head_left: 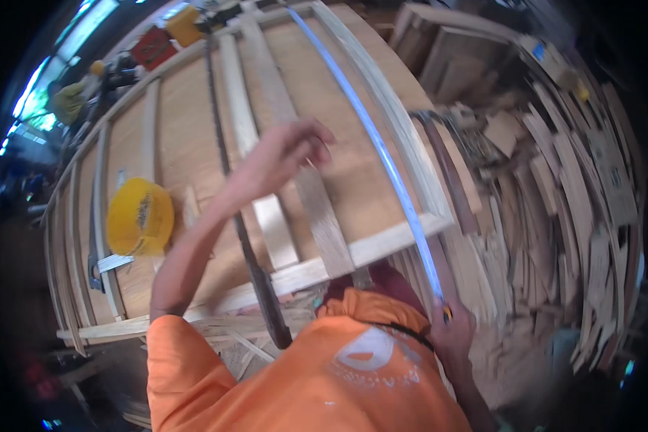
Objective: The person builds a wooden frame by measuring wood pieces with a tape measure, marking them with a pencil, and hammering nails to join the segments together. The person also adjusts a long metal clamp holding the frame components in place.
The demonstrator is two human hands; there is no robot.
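My right hand (451, 333) is closed around a tape measure at the near right corner of a wooden frame (389, 243). The tape's pale blue blade (391, 169) stretches from that hand across the panel to the far edge. Above the frame's middle is my left hand (284, 157), its fingers bent in. A small pale tip shows below those fingers, but I cannot make out what it is. Under this hand lies a loose-looking wooden slat (318, 209), beside a lighter slat (272, 223). A long dark bar clamp (269, 306) spans the frame left of both slats.
A yellow plastic container (140, 217) and a handsaw (97, 270) rest on the panel at left. Another clamp (439, 117) grips the right edge. Stacked wood offcuts (576, 194) fill the right side. At the far left stands a red box (153, 48).
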